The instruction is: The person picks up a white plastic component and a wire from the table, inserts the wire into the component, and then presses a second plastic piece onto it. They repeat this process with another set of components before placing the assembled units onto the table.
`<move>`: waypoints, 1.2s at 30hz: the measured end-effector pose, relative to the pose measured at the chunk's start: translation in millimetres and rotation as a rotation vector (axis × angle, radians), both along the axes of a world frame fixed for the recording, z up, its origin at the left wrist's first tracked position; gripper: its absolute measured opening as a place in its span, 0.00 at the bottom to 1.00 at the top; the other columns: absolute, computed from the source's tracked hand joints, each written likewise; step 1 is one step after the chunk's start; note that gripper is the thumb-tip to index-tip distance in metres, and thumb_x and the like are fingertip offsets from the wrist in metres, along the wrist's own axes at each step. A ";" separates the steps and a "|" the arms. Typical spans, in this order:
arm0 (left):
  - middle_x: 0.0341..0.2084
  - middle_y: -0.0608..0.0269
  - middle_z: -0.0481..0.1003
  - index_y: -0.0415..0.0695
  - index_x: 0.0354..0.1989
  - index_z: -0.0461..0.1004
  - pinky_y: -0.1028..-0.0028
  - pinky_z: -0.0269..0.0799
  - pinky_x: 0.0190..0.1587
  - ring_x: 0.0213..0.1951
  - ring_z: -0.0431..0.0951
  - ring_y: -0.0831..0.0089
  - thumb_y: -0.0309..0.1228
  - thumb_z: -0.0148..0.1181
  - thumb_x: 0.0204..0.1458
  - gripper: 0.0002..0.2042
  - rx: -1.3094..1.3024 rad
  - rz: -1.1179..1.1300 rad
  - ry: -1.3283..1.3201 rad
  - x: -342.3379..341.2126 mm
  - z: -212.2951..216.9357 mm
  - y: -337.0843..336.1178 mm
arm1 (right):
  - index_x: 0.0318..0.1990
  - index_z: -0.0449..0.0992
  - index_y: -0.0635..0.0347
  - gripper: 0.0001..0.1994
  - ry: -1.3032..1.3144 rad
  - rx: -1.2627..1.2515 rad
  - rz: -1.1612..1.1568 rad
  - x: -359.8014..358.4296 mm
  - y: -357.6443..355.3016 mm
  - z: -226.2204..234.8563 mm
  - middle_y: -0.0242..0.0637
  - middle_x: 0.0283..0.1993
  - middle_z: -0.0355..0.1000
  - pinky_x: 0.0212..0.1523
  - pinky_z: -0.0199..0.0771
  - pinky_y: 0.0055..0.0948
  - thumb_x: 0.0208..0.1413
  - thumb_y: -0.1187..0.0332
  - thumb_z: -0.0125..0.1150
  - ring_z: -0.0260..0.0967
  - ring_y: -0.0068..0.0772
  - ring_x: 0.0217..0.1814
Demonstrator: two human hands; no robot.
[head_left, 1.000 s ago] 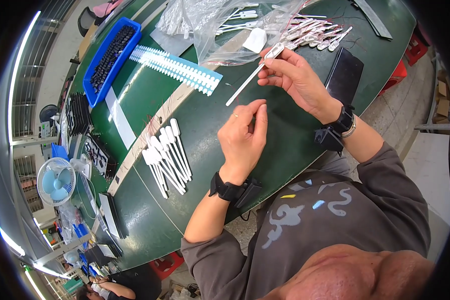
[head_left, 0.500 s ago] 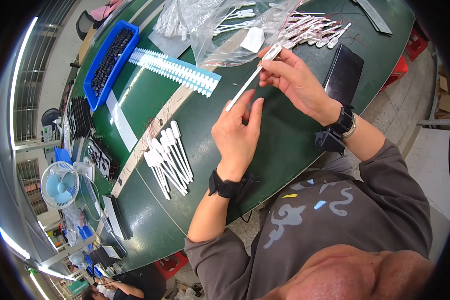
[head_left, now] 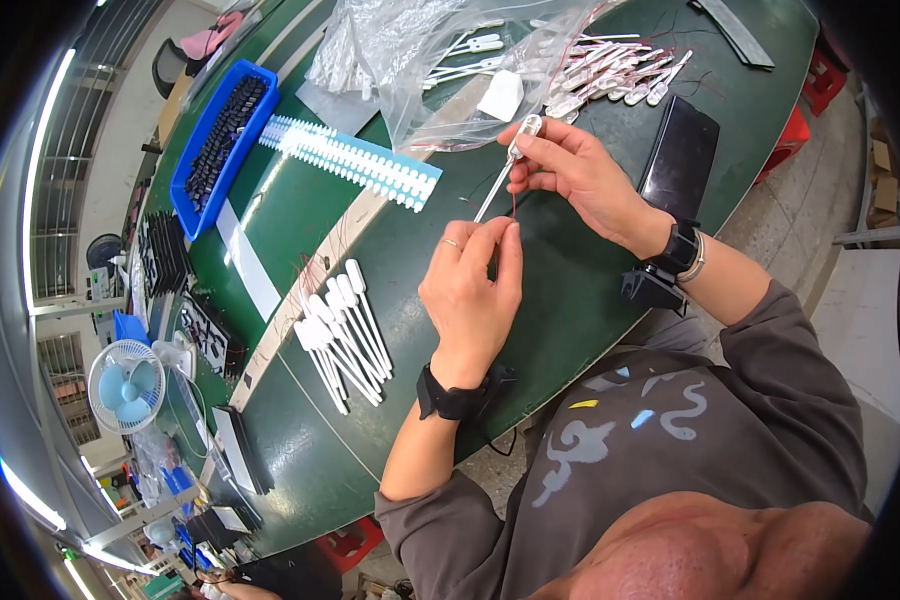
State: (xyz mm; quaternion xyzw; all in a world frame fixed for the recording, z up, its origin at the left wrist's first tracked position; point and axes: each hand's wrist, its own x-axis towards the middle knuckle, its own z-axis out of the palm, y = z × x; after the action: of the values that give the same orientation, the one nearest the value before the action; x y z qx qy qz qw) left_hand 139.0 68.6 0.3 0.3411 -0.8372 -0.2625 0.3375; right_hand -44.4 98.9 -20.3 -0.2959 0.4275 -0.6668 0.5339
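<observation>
A slim white plastic stick with a wider, hollowed head (head_left: 529, 126) is held at its head by my right hand (head_left: 600, 192), thumb against fingers. Its thin stem slants down to the fingers of my left hand (head_left: 470, 290). A thin red wire (head_left: 514, 203) runs from near my right fingers down to my left thumb and index finger, which are pinched on it. Whether the left fingers also touch the stem's tip cannot be made out. Left of that hand, a group of similar white sticks (head_left: 345, 335) lies on the green table (head_left: 410, 260), with thin wires at their heads.
Beyond my hands lie a clear plastic bag (head_left: 410, 100), a pile of wired white sticks (head_left: 610, 70) and a sheet of white stickers (head_left: 360, 165). A blue bin (head_left: 260, 90) holds black parts. Near my right wrist lies a black flat device (head_left: 682, 160). A fan (head_left: 127, 385) stands far left.
The stick has turned so its hollowed side shows, and moved slightly down and left. My left hand has come off the stem's front and now pinches the red wire, pulled straight.
</observation>
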 end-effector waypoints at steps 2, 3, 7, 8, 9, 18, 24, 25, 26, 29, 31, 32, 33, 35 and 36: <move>0.31 0.64 0.75 0.43 0.35 0.80 0.70 0.70 0.28 0.28 0.75 0.67 0.25 0.66 0.51 0.04 -0.262 -0.031 -0.012 -2.1 3.9 -1.7 | 0.52 0.74 0.61 0.14 0.061 -0.004 -0.016 -0.2 -1.5 -2.1 0.30 0.37 0.73 0.46 0.74 0.23 0.67 0.62 0.54 0.73 0.21 0.40; 0.33 0.64 0.75 0.44 0.35 0.79 0.69 0.71 0.30 0.31 0.76 0.67 0.25 0.66 0.50 0.05 -0.391 -0.046 -0.021 -1.9 6.2 -2.6 | 0.52 0.74 0.61 0.13 0.129 -0.011 0.009 0.8 -1.3 -1.7 0.30 0.37 0.73 0.45 0.74 0.23 0.67 0.62 0.54 0.73 0.20 0.40; 0.36 0.64 0.75 0.44 0.35 0.79 0.66 0.71 0.37 0.37 0.76 0.64 0.25 0.66 0.48 0.06 -0.569 -0.114 0.067 -6.7 16.2 -21.6 | 0.51 0.73 0.61 0.13 0.261 -0.062 0.102 4.1 -4.8 -11.0 0.29 0.37 0.72 0.43 0.74 0.21 0.68 0.62 0.53 0.72 0.19 0.38; 0.36 0.64 0.75 0.44 0.35 0.79 0.66 0.71 0.37 0.37 0.76 0.64 0.25 0.66 0.48 0.06 -0.566 -0.115 0.065 -9.8 20.4 -27.4 | 0.52 0.73 0.60 0.13 0.259 -0.104 0.141 5.1 -6.7 -16.8 0.28 0.36 0.72 0.42 0.74 0.21 0.69 0.62 0.52 0.72 0.19 0.37; 0.35 0.64 0.75 0.43 0.35 0.78 0.65 0.71 0.39 0.38 0.76 0.63 0.25 0.66 0.48 0.06 -0.567 -0.125 0.057 -12.9 23.5 -34.3 | 0.52 0.73 0.60 0.13 0.255 -0.143 0.180 6.4 -7.0 -21.6 0.28 0.36 0.72 0.42 0.73 0.21 0.69 0.62 0.52 0.71 0.19 0.36; 0.36 0.63 0.76 0.43 0.33 0.78 0.64 0.71 0.44 0.41 0.75 0.61 0.25 0.65 0.49 0.04 -0.582 -0.196 -0.082 -16.8 35.2 -71.4 | 0.55 0.70 0.61 0.16 0.186 -0.069 0.278 14.0 -0.3 -6.0 0.29 0.31 0.69 0.38 0.71 0.21 0.72 0.60 0.42 0.67 0.20 0.32; 0.36 0.63 0.76 0.43 0.33 0.78 0.63 0.70 0.45 0.42 0.76 0.61 0.26 0.65 0.50 0.04 -0.548 -0.220 -0.113 -17.2 35.5 -76.8 | 0.61 0.67 0.61 0.19 0.177 0.031 0.337 10.6 5.3 4.7 0.29 0.29 0.66 0.37 0.71 0.22 0.71 0.62 0.40 0.67 0.20 0.31; 0.36 0.63 0.76 0.43 0.33 0.78 0.63 0.70 0.46 0.42 0.76 0.61 0.26 0.65 0.50 0.04 -0.549 -0.221 -0.115 -17.0 36.4 -77.7 | 0.62 0.66 0.61 0.19 0.178 0.049 0.342 11.2 6.1 5.2 0.30 0.29 0.66 0.37 0.71 0.22 0.70 0.62 0.40 0.66 0.20 0.30; 0.36 0.63 0.76 0.43 0.33 0.78 0.63 0.70 0.46 0.42 0.76 0.60 0.26 0.65 0.50 0.04 -0.549 -0.223 -0.116 -16.9 37.2 -78.6 | 0.62 0.66 0.61 0.19 0.173 0.050 0.343 12.7 6.7 5.6 0.30 0.29 0.66 0.37 0.71 0.22 0.70 0.62 0.40 0.66 0.20 0.30; 0.36 0.63 0.77 0.42 0.33 0.78 0.63 0.70 0.46 0.42 0.76 0.60 0.26 0.65 0.50 0.04 -0.558 -0.221 -0.121 -17.4 36.5 -81.1 | 0.63 0.65 0.62 0.20 0.213 0.019 0.355 15.0 6.2 7.5 0.29 0.29 0.65 0.37 0.72 0.23 0.70 0.62 0.40 0.66 0.20 0.30; 0.36 0.63 0.77 0.42 0.34 0.78 0.63 0.71 0.46 0.41 0.76 0.60 0.26 0.65 0.50 0.04 -0.577 -0.220 -0.130 -17.0 35.6 -82.4 | 0.63 0.65 0.62 0.20 0.216 0.005 0.358 15.2 5.5 5.9 0.29 0.29 0.65 0.37 0.72 0.23 0.70 0.62 0.40 0.65 0.20 0.30; 0.36 0.63 0.77 0.42 0.34 0.78 0.63 0.71 0.46 0.41 0.76 0.60 0.26 0.65 0.50 0.04 -0.577 -0.217 -0.131 -16.7 35.4 -83.1 | 0.63 0.65 0.62 0.20 0.219 -0.008 0.359 15.3 5.3 4.9 0.29 0.29 0.65 0.37 0.72 0.23 0.70 0.62 0.40 0.65 0.20 0.30; 0.36 0.63 0.77 0.42 0.34 0.78 0.63 0.71 0.46 0.41 0.76 0.60 0.26 0.65 0.50 0.04 -0.575 -0.217 -0.133 -16.0 34.6 -83.7 | 0.63 0.65 0.63 0.20 0.222 -0.021 0.360 15.7 5.4 4.1 0.29 0.29 0.65 0.36 0.72 0.23 0.70 0.63 0.40 0.65 0.20 0.30; 0.35 0.63 0.77 0.42 0.34 0.78 0.63 0.71 0.46 0.41 0.76 0.60 0.26 0.65 0.50 0.04 -0.569 -0.216 -0.137 -14.8 33.6 -84.1 | 0.64 0.64 0.63 0.20 0.200 -0.014 0.366 16.1 5.7 4.5 0.29 0.29 0.65 0.36 0.72 0.23 0.70 0.63 0.40 0.65 0.20 0.30; 0.35 0.63 0.77 0.42 0.34 0.78 0.63 0.71 0.46 0.41 0.76 0.60 0.26 0.65 0.50 0.04 -0.568 -0.217 -0.137 -15.0 33.6 -83.7 | 0.64 0.64 0.64 0.20 0.179 -0.007 0.367 16.0 6.2 4.8 0.30 0.29 0.65 0.35 0.73 0.24 0.70 0.64 0.40 0.64 0.20 0.29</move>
State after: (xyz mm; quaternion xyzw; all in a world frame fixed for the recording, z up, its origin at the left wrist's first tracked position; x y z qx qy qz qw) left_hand 124.0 -15.1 33.8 0.1585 -0.9294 -0.0291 0.3321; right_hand -28.4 105.1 -15.5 -0.4286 0.4098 -0.5307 0.6055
